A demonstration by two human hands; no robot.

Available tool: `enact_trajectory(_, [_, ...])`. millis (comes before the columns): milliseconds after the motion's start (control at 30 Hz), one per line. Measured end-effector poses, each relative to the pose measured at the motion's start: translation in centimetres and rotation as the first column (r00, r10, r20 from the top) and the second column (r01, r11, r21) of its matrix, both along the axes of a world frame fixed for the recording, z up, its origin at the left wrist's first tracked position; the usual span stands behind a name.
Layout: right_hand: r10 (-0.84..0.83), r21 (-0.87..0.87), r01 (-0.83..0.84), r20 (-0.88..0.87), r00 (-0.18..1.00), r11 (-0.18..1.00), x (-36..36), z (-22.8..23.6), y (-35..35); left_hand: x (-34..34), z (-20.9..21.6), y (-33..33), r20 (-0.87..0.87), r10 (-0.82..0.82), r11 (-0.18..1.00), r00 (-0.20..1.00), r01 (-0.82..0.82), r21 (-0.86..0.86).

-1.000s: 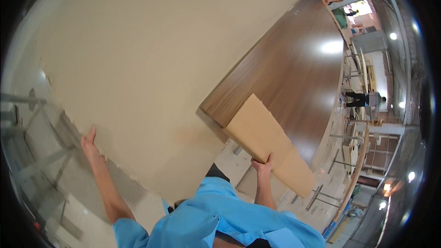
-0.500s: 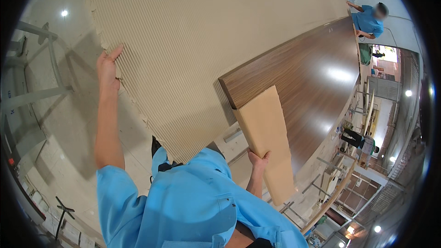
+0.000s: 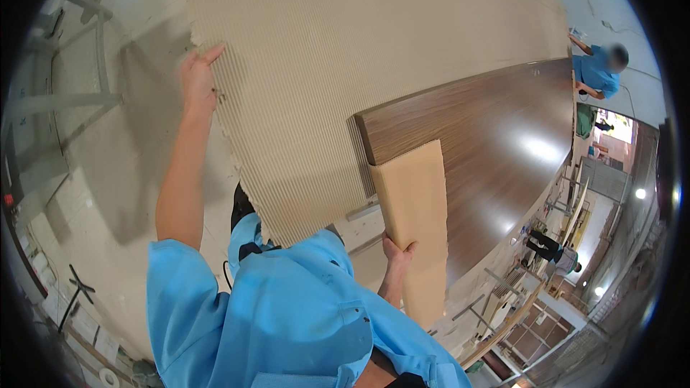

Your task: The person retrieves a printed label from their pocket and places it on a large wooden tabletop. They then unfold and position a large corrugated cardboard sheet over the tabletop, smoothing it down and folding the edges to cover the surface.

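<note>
A wide sheet of corrugated cardboard spreads in front of me, ribbed side up, with a dark brown wood-grain board lying on its right part. At the sheet's torn left edge my left hand is closed, thumb on the ribbed face and fingers mostly hidden beneath. Along the board's near edge, a smooth tan cardboard flap is folded up over the board's near end. My right hand grips that flap from its near left side, thumb on top and the other fingers partly hidden.
At the far end, a person in a blue shirt has both hands by the board and sheet. Another person stands farther right among workbenches. A grey metal frame is on the left, and a dark stand lower left.
The view has turned slightly, shifting the board and the far person rightward in the picture. My left hand and the sheet's left edge sit closer to the board. Both hands keep their grip.
</note>
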State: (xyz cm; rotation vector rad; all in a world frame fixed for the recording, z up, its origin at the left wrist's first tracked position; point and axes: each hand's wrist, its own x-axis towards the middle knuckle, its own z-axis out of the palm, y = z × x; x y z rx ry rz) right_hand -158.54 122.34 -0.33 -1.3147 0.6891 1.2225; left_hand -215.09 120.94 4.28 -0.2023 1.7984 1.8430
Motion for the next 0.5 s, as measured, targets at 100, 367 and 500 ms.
enact_trajectory(100, [-0.010, 0.001, 0.010, 0.005, 1.000, 1.000, 0.1, 0.0, 0.0, 0.1, -0.1, 0.1, 0.045, -0.014, 0.995, 0.999, 0.010, 0.096])
enact_trajectory(367, [0.068, -0.018, -0.066, 0.117, 0.991, 0.998, 1.0, -0.8, -0.1, -0.5, -1.3, -0.4, 0.057, 0.003, 0.989, 0.998, -0.012, 0.148])
enact_trajectory(500, [-0.056, -0.039, 0.056, 0.009, 0.998, 0.998, 1.2, -1.1, 0.4, -0.8, -1.0, -0.3, 0.038, 0.019, 0.992, 0.999, -0.023, 0.124])
